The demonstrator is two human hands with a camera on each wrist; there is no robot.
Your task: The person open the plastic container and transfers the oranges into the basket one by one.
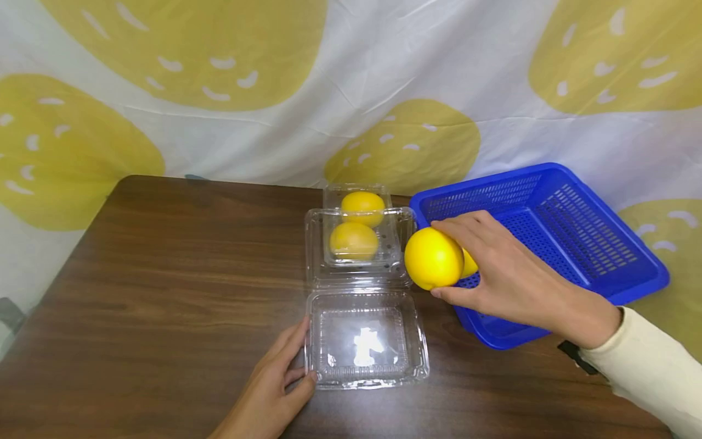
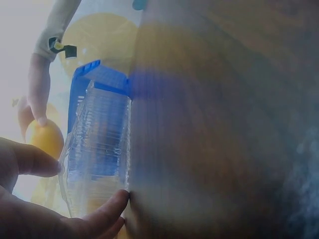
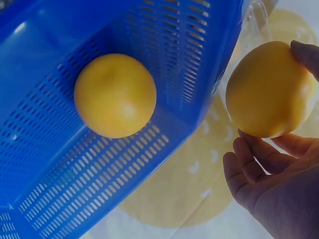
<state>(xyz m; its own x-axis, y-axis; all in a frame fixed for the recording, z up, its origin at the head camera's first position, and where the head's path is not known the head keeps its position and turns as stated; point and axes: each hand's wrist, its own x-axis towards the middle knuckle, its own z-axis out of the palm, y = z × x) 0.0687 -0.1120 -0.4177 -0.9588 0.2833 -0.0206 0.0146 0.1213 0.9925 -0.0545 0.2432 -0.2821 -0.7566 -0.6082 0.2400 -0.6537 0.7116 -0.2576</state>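
Note:
My right hand (image 1: 507,271) pinches a round yellow citrus fruit (image 1: 433,259) between thumb and fingers. It holds the fruit up beside the left rim of a blue slotted basket (image 1: 631,292). Another yellow fruit (image 3: 114,95) sits inside that basket, mostly hidden behind the hand in the head view. A clear plastic clamshell box (image 1: 362,338) lies unfolded on the table, its front half without fruit. My left hand (image 1: 276,381) touches the left side and front left corner of that half with fairly straight fingers. Behind, two yellow fruits (image 1: 353,241) show through clear plastic.
The brown wooden table (image 1: 164,292) carries everything. At its back hangs a white cloth (image 1: 252,146) printed with large yellow fruit shapes. The basket stands tight against the cloth, right of the clamshell. A dark strap (image 1: 577,358) is on the right wrist.

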